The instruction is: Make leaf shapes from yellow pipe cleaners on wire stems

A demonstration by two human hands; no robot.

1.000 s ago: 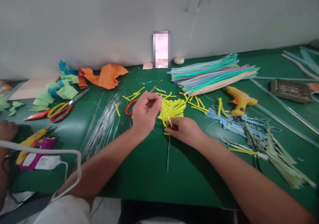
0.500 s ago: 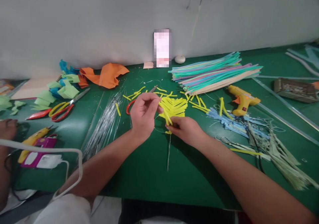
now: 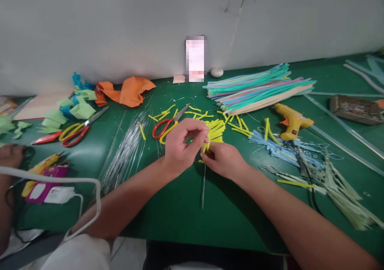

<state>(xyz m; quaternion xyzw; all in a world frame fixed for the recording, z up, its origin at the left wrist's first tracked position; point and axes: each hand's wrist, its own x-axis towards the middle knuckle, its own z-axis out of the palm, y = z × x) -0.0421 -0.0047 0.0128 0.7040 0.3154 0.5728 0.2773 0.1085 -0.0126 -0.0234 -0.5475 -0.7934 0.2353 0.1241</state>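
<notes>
My left hand [image 3: 181,146] is curled, its fingertips pinching a yellow strip at the bundle of yellow strips [image 3: 214,131]. My right hand [image 3: 223,160] is closed on the base of that bundle, where a thin wire stem [image 3: 203,188] hangs down toward me over the green table [image 3: 180,210]. Both hands meet at the middle of the table. Red-handled scissors [image 3: 166,125] lie just behind my left hand, among loose cut yellow pieces [image 3: 237,126].
Silver wires [image 3: 127,152] lie left of my arm. Long pastel straws [image 3: 258,88] and a yellow glue gun [image 3: 291,121] sit at the back right, blue and pale scraps [image 3: 315,162] to the right. Paper scraps, other scissors [image 3: 79,128] and another person's hand [image 3: 10,156] are at the left.
My left hand has come right and down onto the bundle, uncovering the red scissors behind it. The yellow strips are drawn closer together in my right hand's grip.
</notes>
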